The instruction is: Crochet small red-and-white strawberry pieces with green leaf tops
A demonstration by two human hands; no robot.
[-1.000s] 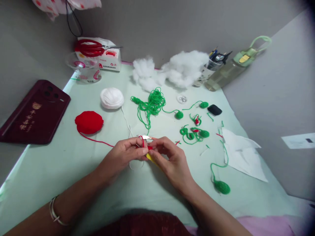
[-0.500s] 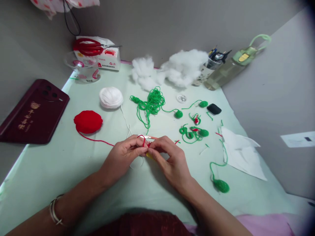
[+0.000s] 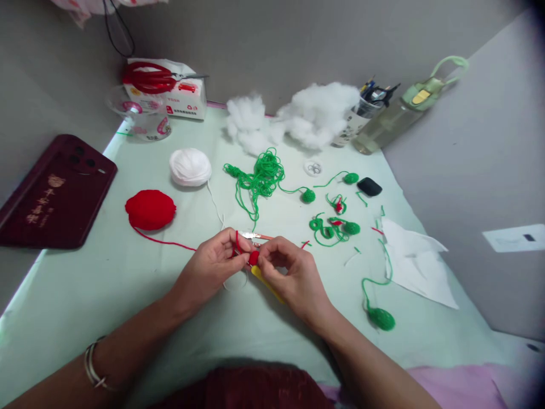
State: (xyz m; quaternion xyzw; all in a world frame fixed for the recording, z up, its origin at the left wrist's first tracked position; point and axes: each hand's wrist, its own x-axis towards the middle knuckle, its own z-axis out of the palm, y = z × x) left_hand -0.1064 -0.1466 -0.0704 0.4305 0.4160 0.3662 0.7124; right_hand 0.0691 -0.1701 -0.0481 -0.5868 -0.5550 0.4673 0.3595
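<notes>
Both hands meet at the middle front of the table over a small red crochet piece (image 3: pixel 254 258). My left hand (image 3: pixel 213 261) pinches its left side, with red yarn looped over the index finger. On the right side of the piece, the fingertips of my right hand (image 3: pixel 292 275) are closed. A yellow-handled tool, likely a crochet hook (image 3: pixel 268 283), slants below the piece and under the right fingers; its tip is hidden. The yarn runs left to a red yarn ball (image 3: pixel 150 209). Just behind the hands lies a thin metallic and orange tool (image 3: pixel 255 236).
A white yarn ball (image 3: pixel 190 167), tangled green yarn (image 3: pixel 266 173) and white stuffing (image 3: pixel 317 116) lie farther back. Several small green crochet pieces (image 3: pixel 381 318) are at right, near white paper (image 3: pixel 419 264). A phone (image 3: pixel 57 193), a bottle (image 3: pixel 392 122) and scissors (image 3: pixel 149 77) stand around the edges.
The fingertips have parted slightly, so more of the red piece shows between them. More of the yellow handle is visible. The whole view has shifted slightly.
</notes>
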